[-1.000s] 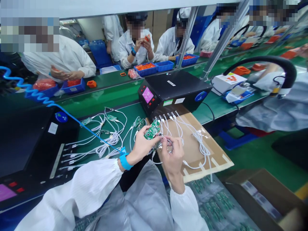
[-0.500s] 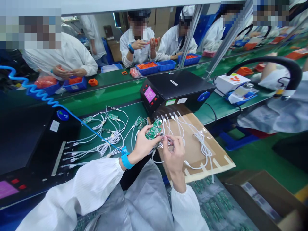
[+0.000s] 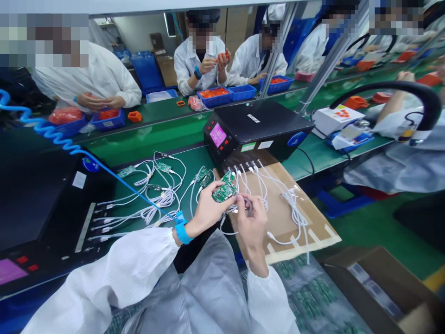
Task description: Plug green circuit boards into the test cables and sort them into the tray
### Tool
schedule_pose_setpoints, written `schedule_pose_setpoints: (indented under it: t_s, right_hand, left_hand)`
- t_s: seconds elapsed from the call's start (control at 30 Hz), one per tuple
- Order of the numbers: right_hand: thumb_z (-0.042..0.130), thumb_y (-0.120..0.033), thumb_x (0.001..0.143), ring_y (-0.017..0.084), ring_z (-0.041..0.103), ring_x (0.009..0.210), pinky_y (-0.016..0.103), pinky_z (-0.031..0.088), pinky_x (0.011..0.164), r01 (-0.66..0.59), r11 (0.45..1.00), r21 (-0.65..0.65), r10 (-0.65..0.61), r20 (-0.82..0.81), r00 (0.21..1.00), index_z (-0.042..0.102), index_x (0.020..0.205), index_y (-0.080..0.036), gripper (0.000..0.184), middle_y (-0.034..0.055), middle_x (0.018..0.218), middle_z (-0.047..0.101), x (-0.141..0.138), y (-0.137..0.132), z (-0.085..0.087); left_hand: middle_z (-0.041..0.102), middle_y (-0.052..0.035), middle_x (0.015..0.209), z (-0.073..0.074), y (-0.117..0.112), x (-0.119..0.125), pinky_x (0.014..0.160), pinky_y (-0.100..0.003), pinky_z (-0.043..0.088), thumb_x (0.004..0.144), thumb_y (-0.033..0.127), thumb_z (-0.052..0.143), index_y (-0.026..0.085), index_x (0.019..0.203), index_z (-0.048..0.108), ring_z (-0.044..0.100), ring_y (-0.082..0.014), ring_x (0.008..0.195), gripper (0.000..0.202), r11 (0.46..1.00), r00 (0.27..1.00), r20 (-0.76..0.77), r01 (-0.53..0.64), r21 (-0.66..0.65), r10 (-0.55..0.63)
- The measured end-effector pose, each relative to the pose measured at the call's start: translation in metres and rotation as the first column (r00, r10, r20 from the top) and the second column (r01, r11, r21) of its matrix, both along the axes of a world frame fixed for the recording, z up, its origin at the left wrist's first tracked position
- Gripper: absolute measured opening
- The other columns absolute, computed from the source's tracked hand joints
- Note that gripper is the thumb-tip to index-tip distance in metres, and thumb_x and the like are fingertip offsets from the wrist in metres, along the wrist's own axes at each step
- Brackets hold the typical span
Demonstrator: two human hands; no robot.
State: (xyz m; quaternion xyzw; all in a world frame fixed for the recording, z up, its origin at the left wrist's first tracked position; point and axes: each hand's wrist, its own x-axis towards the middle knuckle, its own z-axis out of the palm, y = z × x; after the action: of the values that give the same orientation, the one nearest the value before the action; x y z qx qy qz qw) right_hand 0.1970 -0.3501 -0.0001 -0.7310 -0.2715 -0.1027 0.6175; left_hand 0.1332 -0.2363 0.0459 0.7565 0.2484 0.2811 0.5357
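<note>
Pinched between the thumb and fingers of the left hand [image 3: 207, 211] was a small green printed circuit board [image 3: 224, 191], held tilted just above the near edge of a brown cardboard sheet [image 3: 306, 222] taped to the green bench. Closed around the end of a thin white cable [image 3: 243, 200] were the fingers of the right hand [image 3: 251, 219], which was held just beside the left hand, the fingertips of the two almost touching. The cable end was kept right at the near edge of the board; whether it was seated in the board could not be told, since the fingers hid the joint. A blue wrist strap [image 3: 181, 232] was worn on the left wrist, and a blue coiled cord [image 3: 52, 134] was run from it away to the far left.

Behind the cardboard sheet a black box-shaped tester with a small pink screen [image 3: 257, 130] was stood, and a row of white cables [image 3: 278, 195] was led from its front across the cardboard. To the left of the cardboard, more green boards on white leads [image 3: 156, 185] were spread over the bench. Further left a second black unit [image 3: 41, 204] was seen. Beyond the tester, on the far side of the line, people in white coats [image 3: 201, 60] were seated at blue trays of orange parts [image 3: 210, 95].
</note>
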Motion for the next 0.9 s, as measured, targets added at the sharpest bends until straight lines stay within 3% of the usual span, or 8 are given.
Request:
schedule_pose_setpoints:
  t_s: [0.17, 0.47, 0.63, 0.73, 0.9]
  right_hand:
    - [0.063, -0.035, 0.101, 0.016, 0.064, 0.084, 0.031, 0.053, 0.08, 0.018, 1.0, 0.019, -0.018, -0.011, 1.0, 0.073, 0.102, -0.02, 0.018, 0.0034, 0.095, 0.065, -0.002, 0.0, -0.003]
    - [0.059, -0.029, 0.103, 0.017, 0.065, 0.082, 0.031, 0.054, 0.076, 0.121, 0.992, -0.019, -0.114, 0.22, 0.969, 0.07, 0.102, -0.018, 0.015, 0.0053, 0.092, 0.067, -0.006, 0.004, -0.003]
    - [0.061, -0.031, 0.102, 0.019, 0.066, 0.083, 0.033, 0.054, 0.077, 0.152, 0.986, -0.066, -0.126, 0.3, 0.946, 0.071, 0.1, -0.016, 0.019, 0.0083, 0.091, 0.071, -0.007, 0.0, -0.008]
    - [0.065, -0.035, 0.099, 0.023, 0.067, 0.088, 0.037, 0.054, 0.081, 0.223, 0.972, -0.069, -0.194, 0.299, 0.934, 0.074, 0.1, -0.015, 0.022, 0.0122, 0.094, 0.074, -0.005, -0.002, -0.016]
    - [0.07, -0.035, 0.092, 0.028, 0.066, 0.079, 0.042, 0.054, 0.072, 0.298, 0.955, -0.008, -0.282, 0.299, 0.912, 0.078, 0.097, -0.015, 0.022, 0.012, 0.081, 0.071, 0.002, 0.002, -0.023]
  left_hand:
    - [0.075, -0.005, 0.102, -0.003, 0.0, 0.0, 0.093, -0.033, 0.054, 0.076, 0.028, 0.083, 0.017, 0.104, 0.069, 0.07, -0.0219, 0.101, 0.033, 1.0, 1.0, 0.024, 0.004, 0.027, -0.004]
    - [0.076, -0.0049, 0.1, -0.005, -0.004, -0.003, 0.089, -0.03, 0.055, 0.077, 0.026, 0.082, 0.016, 0.105, 0.071, 0.071, -0.021, 0.097, 0.032, 0.999, 0.999, 0.039, -0.001, 0.036, 0.0]
    - [0.077, -0.005, 0.096, -0.006, -0.005, -0.004, 0.085, -0.03, 0.056, 0.076, 0.024, 0.083, 0.015, 0.101, 0.072, 0.072, -0.0207, 0.092, 0.029, 0.999, 0.998, 0.066, 0.023, -0.036, -0.021]
    - [0.077, -0.0053, 0.101, -0.008, -0.005, -0.005, 0.088, -0.03, 0.055, 0.073, 0.027, 0.087, 0.016, 0.105, 0.074, 0.072, -0.0214, 0.095, 0.036, 0.995, 0.995, 0.088, 0.06, -0.084, -0.053]
    - [0.078, -0.0039, 0.107, -0.009, -0.006, -0.006, 0.097, -0.033, 0.056, 0.072, 0.032, 0.09, 0.019, 0.113, 0.076, 0.073, -0.0238, 0.103, 0.045, 0.993, 0.995, 0.095, 0.046, -0.112, -0.035]
